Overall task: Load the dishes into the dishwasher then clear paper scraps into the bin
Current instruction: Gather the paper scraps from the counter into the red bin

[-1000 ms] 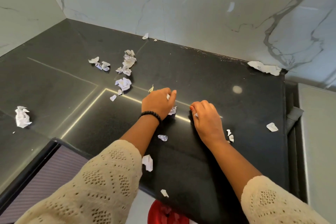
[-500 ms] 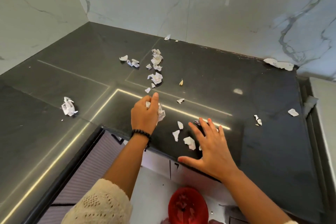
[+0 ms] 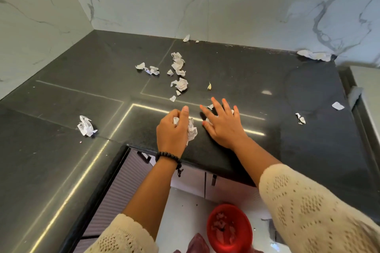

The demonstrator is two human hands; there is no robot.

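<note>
- Left hand [image 3: 172, 129]: positioned over the dark countertop [image 3: 236, 68] near its front edge; fingers are curled around a crumpled wad of paper [image 3: 192, 129], with the thumb extended upward along it; a black beaded bracelet [image 3: 169, 157] is worn at the wrist.
- Right hand [image 3: 223, 124]: laid palm-down on the countertop just beside the left hand; fingers are spread and nearly straight; nothing is gripped; small white scraps [image 3: 210, 106] are partly visible at and under the fingers; whether they are pressed cannot be told.
- Loose paper, centre: a cluster of crumpled pieces [image 3: 178, 63] is located beyond the hands, with a larger ball [image 3: 181, 84] and two small bits [image 3: 173, 98] nearer the hands; two further pieces [image 3: 148, 68] lie to the left of the cluster.
- Loose paper, left: one crumpled piece [image 3: 86, 126] lies well apart from the hands.
- Loose paper, right: small fragments [image 3: 300, 118] and a flat scrap [image 3: 337, 106] lie near the right edge; a long piece [image 3: 314, 55] rests against the marble wall [image 3: 246, 6]; a small scrap [image 3: 186, 38] rests at the wall base.
- A small yellowish fragment [image 3: 209, 86] lies beyond the right hand.
- Red bin [image 3: 229, 228]: placed on the floor below the counter edge, between the forearms; pale scraps are visible inside it.
- Both forearms are covered by cream knit sleeves [image 3: 312, 211].
</note>
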